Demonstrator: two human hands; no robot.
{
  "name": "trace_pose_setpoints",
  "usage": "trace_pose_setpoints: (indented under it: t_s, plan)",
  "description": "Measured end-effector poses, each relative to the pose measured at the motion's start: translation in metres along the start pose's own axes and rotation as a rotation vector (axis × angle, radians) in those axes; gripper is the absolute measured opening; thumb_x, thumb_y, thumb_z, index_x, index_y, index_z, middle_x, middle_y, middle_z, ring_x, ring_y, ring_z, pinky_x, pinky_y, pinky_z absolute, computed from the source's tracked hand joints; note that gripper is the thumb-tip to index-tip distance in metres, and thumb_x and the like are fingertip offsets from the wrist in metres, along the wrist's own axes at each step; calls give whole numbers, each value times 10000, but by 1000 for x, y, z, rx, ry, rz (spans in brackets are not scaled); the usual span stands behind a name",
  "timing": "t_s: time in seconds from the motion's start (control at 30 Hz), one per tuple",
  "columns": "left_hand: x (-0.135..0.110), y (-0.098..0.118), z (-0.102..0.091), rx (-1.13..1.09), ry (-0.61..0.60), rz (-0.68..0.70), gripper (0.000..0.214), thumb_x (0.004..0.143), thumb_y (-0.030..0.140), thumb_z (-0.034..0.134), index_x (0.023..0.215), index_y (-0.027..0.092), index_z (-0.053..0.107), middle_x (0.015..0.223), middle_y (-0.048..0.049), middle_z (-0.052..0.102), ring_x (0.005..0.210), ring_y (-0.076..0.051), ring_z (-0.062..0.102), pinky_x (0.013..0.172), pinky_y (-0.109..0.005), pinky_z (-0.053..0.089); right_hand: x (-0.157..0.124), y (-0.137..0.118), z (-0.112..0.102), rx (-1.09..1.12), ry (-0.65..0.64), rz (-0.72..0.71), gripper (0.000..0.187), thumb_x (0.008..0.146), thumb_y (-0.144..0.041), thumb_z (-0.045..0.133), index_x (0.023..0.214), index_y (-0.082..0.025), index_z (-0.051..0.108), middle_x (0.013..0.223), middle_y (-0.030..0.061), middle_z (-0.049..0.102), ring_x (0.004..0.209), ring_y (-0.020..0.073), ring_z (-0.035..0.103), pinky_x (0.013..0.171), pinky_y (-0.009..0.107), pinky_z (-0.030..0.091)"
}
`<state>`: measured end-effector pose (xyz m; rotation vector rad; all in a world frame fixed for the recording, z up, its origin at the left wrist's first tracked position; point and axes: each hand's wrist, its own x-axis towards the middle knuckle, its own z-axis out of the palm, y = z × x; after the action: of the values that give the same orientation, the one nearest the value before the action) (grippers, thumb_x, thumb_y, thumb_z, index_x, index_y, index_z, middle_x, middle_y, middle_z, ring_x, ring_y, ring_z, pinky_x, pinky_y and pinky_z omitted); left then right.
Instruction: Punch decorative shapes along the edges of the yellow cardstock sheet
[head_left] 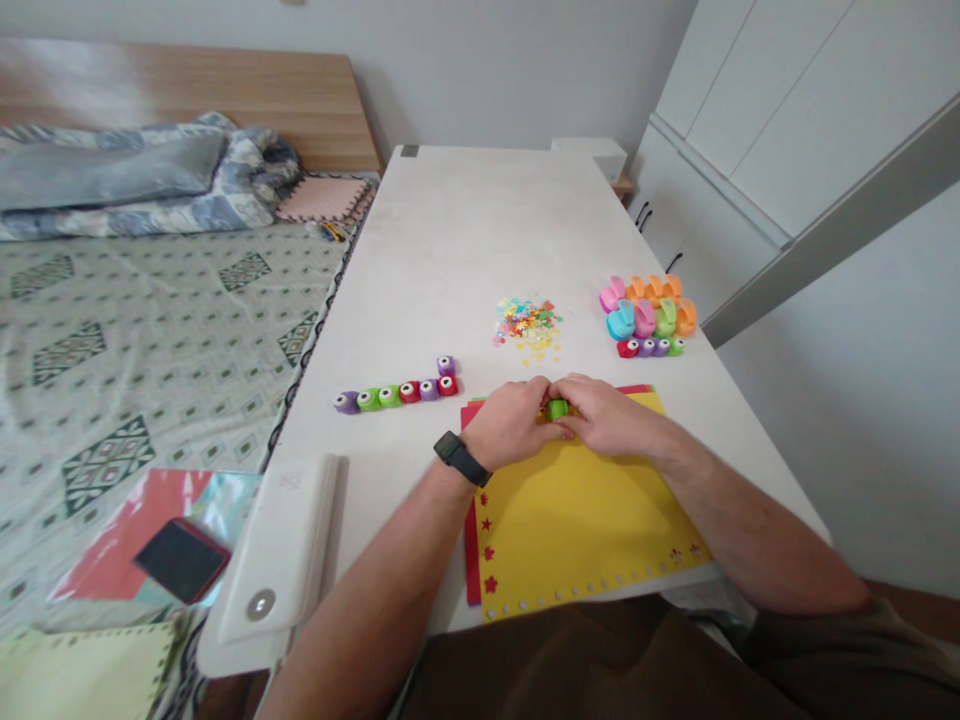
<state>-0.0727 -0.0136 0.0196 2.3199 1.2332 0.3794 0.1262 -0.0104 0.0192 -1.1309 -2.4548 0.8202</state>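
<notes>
At the far edge of a yellow sheet of paper (577, 525), a small green craft punch (556, 409) sits between my two hands. My left hand (511, 420), with a dark watch at the wrist, closes on the punch from the left. From the other side, my right hand (611, 415) curls its fingers around it. Shaped holes run along the sheet's left and near edges, with a few at the near right corner. A red sheet (472, 565) shows underneath on the left. The fingers partly hide the punch and the paper's edge there.
Paper confetti (529, 320) lies beyond my hands. Several small punches (388, 397) form a row at left; larger punches (643, 318) cluster at right. A white machine (289, 540) stands at the table's left edge, beside a bed with a phone (182, 560).
</notes>
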Motion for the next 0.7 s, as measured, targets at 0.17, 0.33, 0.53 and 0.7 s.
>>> trace_pose_setpoints:
  t_s: [0.17, 0.33, 0.53, 0.7]
  plan:
    - [0, -1, -1, -31, -2, -2, 449, 839, 589, 740, 977, 181, 612, 911, -64, 735, 836, -255, 701, 679, -309, 423, 0, -1, -1, 0, -1, -11, 199, 852, -97, 660, 1027, -183, 619, 1047, 85, 671, 1009, 240, 609, 905, 359, 450]
    - [-2, 0, -4, -68, -4, -5, 496, 799, 650, 751, 953, 194, 630, 877, -41, 728, 797, -235, 693, 659, -301, 417, -2, -2, -3, 31, -16, -25, 268, 832, -90, 681, 1077, -192, 643, 1094, 88, 684, 1036, 246, 619, 928, 370, 457]
    - [-8, -2, -7, -84, 9, 0, 621, 758, 656, 788, 1155, 202, 641, 1006, -68, 765, 913, -269, 732, 757, -320, 502, -1, -2, -3, 54, -11, -5, 319, 840, -134, 717, 1147, -195, 654, 1152, 96, 691, 1091, 259, 622, 976, 400, 462]
    - [-11, -8, -9, -84, 14, -70, 793, 729, 589, 846, 1348, 171, 580, 1165, -126, 769, 1107, -316, 721, 898, -361, 548, -3, 5, -6, 39, -5, 43, 316, 861, -200, 728, 1172, -214, 672, 1150, 92, 701, 1085, 265, 635, 964, 413, 475]
